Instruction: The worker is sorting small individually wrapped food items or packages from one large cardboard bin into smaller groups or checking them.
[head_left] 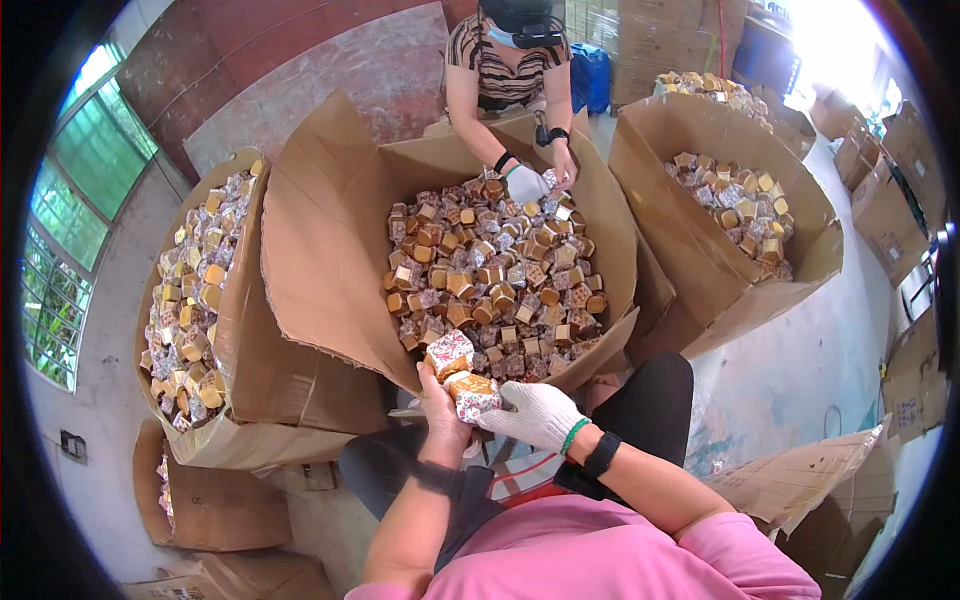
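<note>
Just over the near edge of the large cardboard carton (330, 240), my bare left hand (440, 412) is closed around a small floral-patterned box (449, 352) with gold-brown sides. A second floral box (474, 397), gold-brown on top, sits just below it, between my two hands. My right hand (538, 416), in a white knit glove with a green cuff, has its fingers closed on that lower box. Heaped inside the carton are many similar small boxes (500, 280), some floral, some gold or brown. Parts of both held boxes are hidden by my fingers.
Across the carton, a co-worker's gloved hand (525, 184) and bare hand (564, 165) handle a piece at the heap. Filled cartons stand at the left (290, 400) and right (720, 250). An open carton flap (800, 478) rises at my lower right.
</note>
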